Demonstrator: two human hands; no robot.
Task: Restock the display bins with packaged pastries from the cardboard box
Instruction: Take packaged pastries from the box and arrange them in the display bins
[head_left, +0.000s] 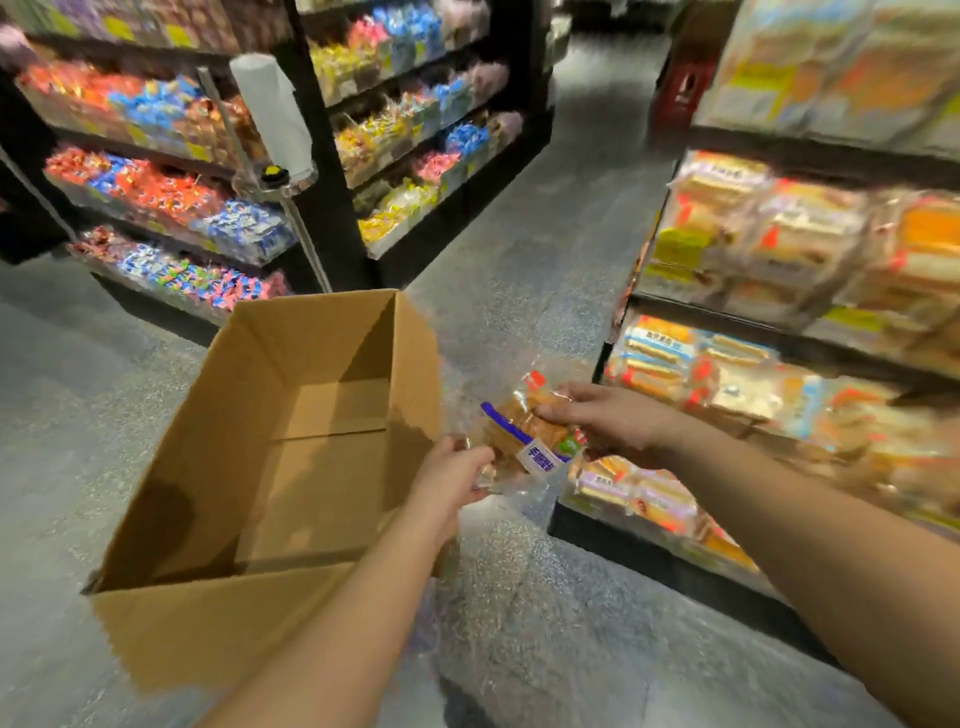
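Note:
An open cardboard box (223, 467) stands on the floor in front of me, and its inside looks bare. Just right of the box I hold a clear packaged pastry (524, 431) with a blue stripe and a white label. My left hand (449, 480) grips its lower left end. My right hand (610, 415) grips its upper right end. The package hangs over the floor, between the box and the lowest display bin (639, 499) on the right, which holds several similar packaged pastries.
Tiered bins of bread and pastry packs (779, 249) fill the shelving on the right. Black shelves of coloured sweets (171, 202) stand at the back left, with a roll of plastic bags (275, 109) on a pole. A grey speckled floor aisle (519, 244) runs between them.

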